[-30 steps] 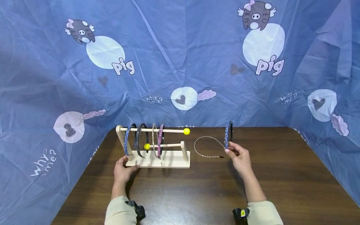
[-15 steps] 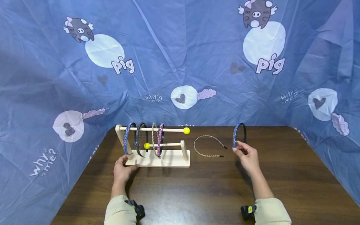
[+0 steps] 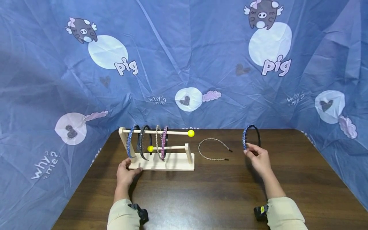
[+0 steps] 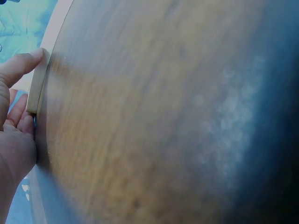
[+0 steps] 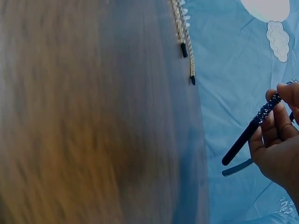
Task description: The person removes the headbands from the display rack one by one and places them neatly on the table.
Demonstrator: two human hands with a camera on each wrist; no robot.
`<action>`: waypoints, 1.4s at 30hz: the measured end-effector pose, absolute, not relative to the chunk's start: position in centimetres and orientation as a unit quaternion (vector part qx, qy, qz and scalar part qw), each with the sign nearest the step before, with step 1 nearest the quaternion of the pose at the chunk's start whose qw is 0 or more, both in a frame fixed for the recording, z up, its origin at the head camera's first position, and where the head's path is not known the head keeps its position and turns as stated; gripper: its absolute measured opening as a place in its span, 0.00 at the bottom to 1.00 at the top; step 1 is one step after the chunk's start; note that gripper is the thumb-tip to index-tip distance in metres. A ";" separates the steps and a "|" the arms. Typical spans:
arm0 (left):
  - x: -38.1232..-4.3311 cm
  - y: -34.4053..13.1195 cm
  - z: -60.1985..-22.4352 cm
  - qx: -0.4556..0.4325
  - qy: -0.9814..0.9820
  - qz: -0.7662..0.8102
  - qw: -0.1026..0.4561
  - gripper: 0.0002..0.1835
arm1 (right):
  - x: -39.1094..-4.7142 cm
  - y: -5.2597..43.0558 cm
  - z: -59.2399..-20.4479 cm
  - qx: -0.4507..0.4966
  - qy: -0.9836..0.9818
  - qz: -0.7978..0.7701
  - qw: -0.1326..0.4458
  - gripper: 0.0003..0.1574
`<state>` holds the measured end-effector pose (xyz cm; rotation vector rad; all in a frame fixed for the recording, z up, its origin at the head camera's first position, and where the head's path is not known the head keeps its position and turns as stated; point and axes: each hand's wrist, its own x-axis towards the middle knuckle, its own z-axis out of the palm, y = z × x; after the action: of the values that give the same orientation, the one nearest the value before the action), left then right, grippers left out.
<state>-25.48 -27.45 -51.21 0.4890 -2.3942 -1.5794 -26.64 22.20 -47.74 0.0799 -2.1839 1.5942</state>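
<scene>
My right hand pinches a blue rhinestone headband near one end, holding it raised above the table's right side. In the right wrist view, thumb and fingers meet on the glittering part of the headband, and its dark tips stick out below. My left hand grips the left end of a wooden headband stand, with the thumb on the base's front edge. From the stand's upper bar hang a blue headband, a black one, a beige braided one and a pink one.
Between the stand and my right hand, a beige braided headband lies flat on the brown wooden table. Yellow balls cap the stand's upper bar and lower bar. A blue printed cloth hangs around the table.
My right hand has moved to the right with the blue headband, past the flat beige one. The headband has turned, so its arch shows wider. My left hand stays on the stand.
</scene>
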 end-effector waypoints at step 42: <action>-25.7 -27.7 -51.5 0.161 -0.815 -0.544 0.114 0.39 | -31.0 25.1 -50.8 0.104 -0.914 0.387 0.062 0.09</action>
<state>-25.66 -27.66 -51.53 0.4720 -2.3907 -1.5954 -31.01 25.12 -50.85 0.3144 -2.7634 1.1692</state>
